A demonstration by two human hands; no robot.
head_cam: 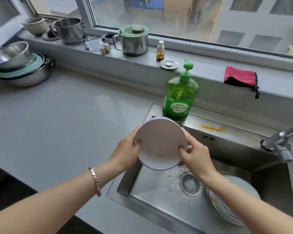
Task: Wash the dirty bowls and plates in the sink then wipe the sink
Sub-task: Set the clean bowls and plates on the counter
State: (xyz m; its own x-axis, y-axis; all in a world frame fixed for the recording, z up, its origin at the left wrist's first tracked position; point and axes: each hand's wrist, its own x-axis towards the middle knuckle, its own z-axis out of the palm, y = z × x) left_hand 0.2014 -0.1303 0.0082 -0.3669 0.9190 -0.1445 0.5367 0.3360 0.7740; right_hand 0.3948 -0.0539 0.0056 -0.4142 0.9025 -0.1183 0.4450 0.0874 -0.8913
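Note:
A white round plate (160, 142) with a thin blue rim is held tilted above the left edge of the steel sink (152, 188). My left hand (125, 152) grips its left edge, thumb on the face. My right hand (195, 155) grips its right edge, thumb on the face too. Suds lie on the sink floor around the drain strainer (190, 184). More white plates (230, 201) lean stacked at the sink's right side, partly hidden by my right forearm.
A green dish-soap pump bottle (180, 95) stands at the sink's back left corner. The tap (281, 146) juts in from the right. A pink cloth (240, 78) hangs on the sill. Steel pots and bowls (19, 68) sit on the grey counter (66, 119) far left.

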